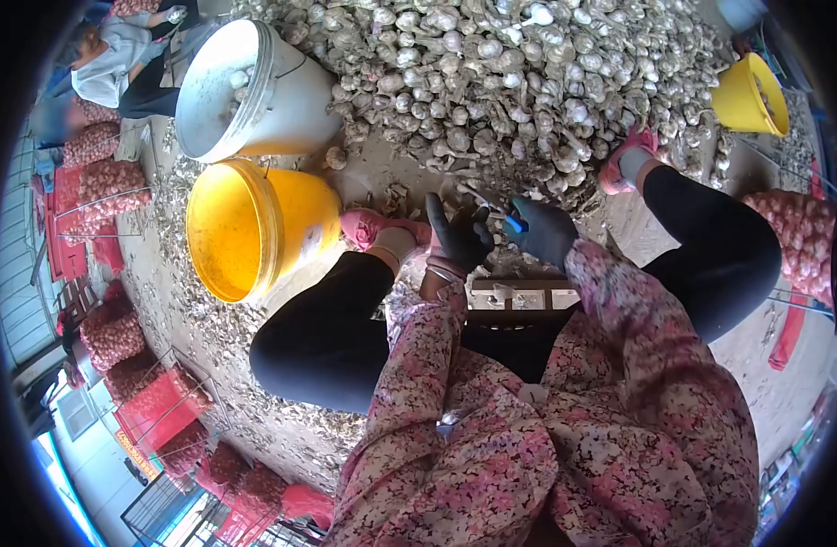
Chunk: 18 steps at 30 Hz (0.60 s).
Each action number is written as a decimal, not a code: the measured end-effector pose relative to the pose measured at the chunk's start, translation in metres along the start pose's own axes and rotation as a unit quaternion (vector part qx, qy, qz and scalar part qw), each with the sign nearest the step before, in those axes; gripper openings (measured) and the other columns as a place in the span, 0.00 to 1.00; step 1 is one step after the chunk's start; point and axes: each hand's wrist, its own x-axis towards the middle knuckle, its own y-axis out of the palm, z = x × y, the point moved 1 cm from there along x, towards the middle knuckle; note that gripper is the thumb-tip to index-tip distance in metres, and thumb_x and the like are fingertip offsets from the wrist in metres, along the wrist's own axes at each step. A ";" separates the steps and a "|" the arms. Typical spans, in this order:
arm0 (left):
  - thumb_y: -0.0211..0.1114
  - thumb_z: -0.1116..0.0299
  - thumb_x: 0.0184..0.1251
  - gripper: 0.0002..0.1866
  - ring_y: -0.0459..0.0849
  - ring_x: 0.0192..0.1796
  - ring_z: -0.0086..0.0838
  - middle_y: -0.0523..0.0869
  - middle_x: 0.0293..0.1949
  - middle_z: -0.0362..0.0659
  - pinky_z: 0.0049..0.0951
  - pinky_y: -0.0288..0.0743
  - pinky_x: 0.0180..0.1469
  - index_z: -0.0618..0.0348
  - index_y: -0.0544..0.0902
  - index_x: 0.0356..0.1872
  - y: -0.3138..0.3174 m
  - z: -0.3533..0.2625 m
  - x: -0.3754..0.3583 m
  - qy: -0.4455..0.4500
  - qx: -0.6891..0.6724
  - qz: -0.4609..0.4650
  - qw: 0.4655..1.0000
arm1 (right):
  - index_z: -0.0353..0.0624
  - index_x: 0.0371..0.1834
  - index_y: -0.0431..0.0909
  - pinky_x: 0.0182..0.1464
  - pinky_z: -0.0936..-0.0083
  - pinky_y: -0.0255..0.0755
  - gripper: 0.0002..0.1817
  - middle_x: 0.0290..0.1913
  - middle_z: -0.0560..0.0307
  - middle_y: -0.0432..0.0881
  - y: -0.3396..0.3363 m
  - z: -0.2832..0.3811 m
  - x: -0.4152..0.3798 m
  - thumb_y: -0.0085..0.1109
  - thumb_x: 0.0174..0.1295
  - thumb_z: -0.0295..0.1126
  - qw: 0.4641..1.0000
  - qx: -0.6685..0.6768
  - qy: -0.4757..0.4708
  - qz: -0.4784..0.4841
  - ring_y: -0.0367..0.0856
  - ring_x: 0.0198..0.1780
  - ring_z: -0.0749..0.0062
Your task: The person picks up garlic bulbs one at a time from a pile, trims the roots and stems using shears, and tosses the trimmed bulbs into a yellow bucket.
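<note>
My right hand (544, 230), in a dark glove, is wrapped round a blue-handled tool (516, 222) with a thin metal blade that points up and to the left. Close beside it is my left hand (460, 237), also gloved, with the fingers apart and nothing visible in them. Both hands are between my knees, just in front of a large heap of garlic bulbs (491, 82). Loose skins and stems litter the ground under the blade.
A yellow bucket (271, 219) lies tilted at the left, beside a white bucket (295, 105) with a few bulbs inside. Another yellow bucket (733, 96) stands far right. Filled red net sacks (113, 187) line the left side. Another person (118, 68) sits at the upper left.
</note>
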 end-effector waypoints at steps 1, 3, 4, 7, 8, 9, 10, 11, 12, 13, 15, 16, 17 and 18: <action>0.59 0.34 0.57 0.26 0.77 0.30 0.21 0.81 0.30 0.34 0.29 0.71 0.41 0.46 0.81 0.36 0.001 -0.002 0.005 -0.017 0.001 0.025 1.000 | 0.45 0.42 0.76 0.40 0.61 0.75 0.14 0.36 0.48 0.82 -0.004 0.005 -0.012 0.60 0.58 0.41 0.999 0.019 -0.029 -0.019 0.82 0.38 0.53; 0.61 0.27 0.50 0.32 0.70 0.20 0.16 0.79 0.25 0.33 0.20 0.66 0.29 0.46 0.82 0.35 0.002 0.001 0.018 -0.006 0.023 -0.013 1.000 | 0.44 0.42 0.76 0.39 0.59 0.75 0.16 0.34 0.48 0.82 -0.013 0.009 -0.028 0.61 0.57 0.42 0.999 0.027 -0.013 -0.040 0.82 0.37 0.51; 0.61 0.28 0.51 0.31 0.71 0.21 0.16 0.80 0.26 0.33 0.21 0.67 0.30 0.46 0.82 0.36 0.005 0.004 0.016 -0.011 0.023 0.014 1.000 | 0.43 0.42 0.76 0.38 0.58 0.75 0.16 0.33 0.47 0.82 -0.012 0.009 -0.030 0.61 0.57 0.42 0.998 0.051 0.015 -0.025 0.82 0.36 0.50; 0.61 0.30 0.53 0.32 0.75 0.24 0.16 0.83 0.29 0.34 0.22 0.67 0.31 0.48 0.82 0.42 0.017 0.011 0.007 -0.002 0.004 0.057 0.998 | 0.40 0.42 0.76 0.37 0.60 0.74 0.17 0.29 0.46 0.82 0.001 0.002 -0.032 0.60 0.58 0.42 0.989 0.135 0.026 -0.052 0.82 0.33 0.50; 0.61 0.30 0.53 0.33 0.76 0.24 0.16 0.83 0.30 0.34 0.22 0.68 0.32 0.49 0.81 0.45 0.024 0.012 0.002 0.001 0.000 0.067 0.998 | 0.40 0.41 0.76 0.37 0.62 0.74 0.17 0.27 0.47 0.81 0.006 -0.003 -0.029 0.60 0.59 0.43 0.971 0.216 0.081 -0.072 0.82 0.32 0.54; 0.60 0.30 0.54 0.34 0.77 0.25 0.16 0.84 0.31 0.34 0.22 0.68 0.32 0.49 0.80 0.48 0.030 0.013 -0.002 0.005 -0.006 0.077 0.997 | 0.40 0.41 0.77 0.37 0.65 0.74 0.18 0.25 0.49 0.80 0.012 -0.009 -0.025 0.60 0.59 0.44 0.943 0.293 0.134 -0.089 0.81 0.30 0.58; 0.58 0.29 0.55 0.36 0.75 0.23 0.16 0.83 0.29 0.33 0.22 0.67 0.32 0.49 0.79 0.52 0.031 0.014 -0.004 0.018 0.009 0.048 0.999 | 0.39 0.44 0.75 0.37 0.69 0.74 0.21 0.28 0.51 0.80 0.009 -0.010 -0.018 0.64 0.58 0.46 0.923 0.348 0.153 -0.067 0.79 0.30 0.65; 0.58 0.29 0.55 0.36 0.75 0.23 0.16 0.83 0.29 0.33 0.22 0.67 0.32 0.49 0.79 0.52 0.032 0.015 -0.008 0.019 0.009 0.046 0.999 | 0.39 0.44 0.75 0.37 0.69 0.74 0.21 0.28 0.51 0.80 0.008 -0.008 -0.020 0.64 0.58 0.46 0.922 0.348 0.153 -0.065 0.79 0.30 0.65; 0.56 0.27 0.55 0.34 0.73 0.21 0.18 0.81 0.28 0.34 0.24 0.67 0.30 0.48 0.78 0.43 0.032 0.016 -0.011 0.020 0.043 -0.009 0.999 | 0.40 0.45 0.74 0.38 0.70 0.74 0.22 0.31 0.51 0.80 0.006 -0.006 -0.021 0.66 0.57 0.45 0.927 0.345 0.088 -0.116 0.79 0.31 0.66; 0.54 0.25 0.54 0.33 0.71 0.20 0.20 0.79 0.26 0.34 0.27 0.67 0.28 0.47 0.78 0.35 0.033 0.019 -0.013 0.021 0.076 -0.066 0.995 | 0.40 0.46 0.73 0.38 0.71 0.74 0.23 0.33 0.50 0.80 -0.005 0.006 -0.023 0.68 0.56 0.44 0.925 0.340 0.023 -0.165 0.79 0.33 0.67; 0.51 0.24 0.55 0.34 0.68 0.18 0.21 0.75 0.23 0.35 0.27 0.66 0.25 0.49 0.76 0.31 0.036 0.029 -0.013 0.027 0.103 -0.111 0.988 | 0.41 0.49 0.71 0.40 0.70 0.75 0.27 0.37 0.51 0.80 -0.021 0.024 -0.023 0.71 0.52 0.42 0.912 0.392 0.013 -0.122 0.80 0.37 0.64; 0.50 0.24 0.56 0.34 0.67 0.18 0.21 0.74 0.22 0.34 0.27 0.64 0.24 0.49 0.76 0.32 0.029 0.035 -0.013 0.008 0.169 -0.105 0.980 | 0.41 0.49 0.71 0.41 0.69 0.75 0.28 0.37 0.51 0.80 -0.033 0.038 -0.025 0.72 0.50 0.42 0.938 0.329 0.003 -0.106 0.81 0.37 0.63; 0.49 0.24 0.57 0.34 0.67 0.18 0.20 0.73 0.22 0.34 0.26 0.63 0.22 0.49 0.76 0.32 0.021 0.040 -0.013 -0.012 0.234 -0.099 0.967 | 0.42 0.49 0.71 0.42 0.67 0.76 0.28 0.37 0.51 0.80 -0.038 0.046 -0.025 0.73 0.49 0.42 0.960 0.265 -0.007 -0.091 0.81 0.38 0.61; 0.48 0.25 0.59 0.34 0.67 0.17 0.22 0.72 0.21 0.34 0.25 0.62 0.21 0.50 0.77 0.32 0.014 0.045 -0.013 0.024 0.258 -0.128 0.957 | 0.42 0.47 0.72 0.42 0.65 0.76 0.27 0.36 0.50 0.81 -0.029 0.040 -0.021 0.72 0.47 0.41 0.965 0.242 0.002 -0.103 0.82 0.39 0.59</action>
